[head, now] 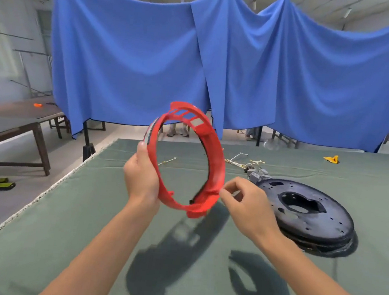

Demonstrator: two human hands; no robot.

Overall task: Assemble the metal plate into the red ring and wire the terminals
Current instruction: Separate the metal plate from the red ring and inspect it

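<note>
I hold the red ring (214, 149) upright in the air above the green table (88, 208). My left hand (142, 175) grips its left rim, thumb up along the edge. At the ring's lower right edge my right hand (247, 204) pinches the rim between thumb and forefinger. The dark round metal plate (319, 221), with a large cut-out in its middle and several small holes, lies flat on the table to the right of my right hand. Behind it lie grey terminal blocks (257, 174) and pale wires (237, 158).
A short loose wire (168, 161) shows through the ring on the cloth. A yellow scrap (331, 158) lies far right. A blue curtain (220, 66) hangs behind the table. A wooden table (13, 118) stands at left beyond the table's edge.
</note>
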